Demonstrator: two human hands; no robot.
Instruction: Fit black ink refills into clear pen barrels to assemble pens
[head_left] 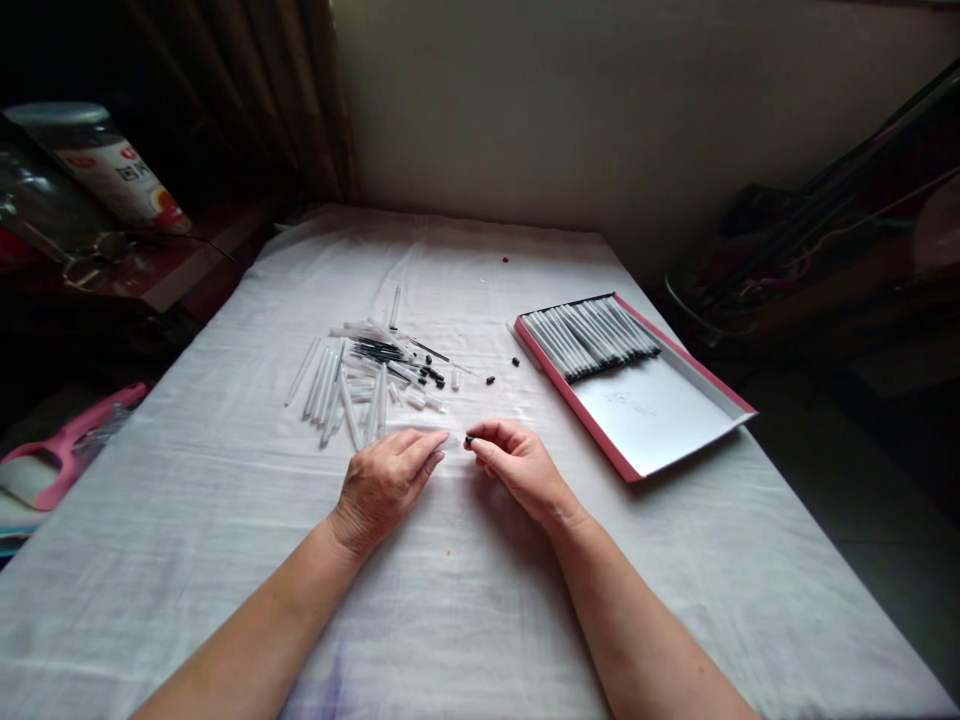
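From my remote seat I saw my left hand [386,480] pinching a clear pen barrel [420,430] that lay flat on the white cloth [225,520], its tip pointing right. My right hand [514,462] was closed narrowly around a small black cap [469,439], held just beside the barrel's end; whether they touched I could not tell. The heap of loose pen parts [367,375] sat just beyond my left hand, the red-edged tray [660,415] of finished pens farther right.
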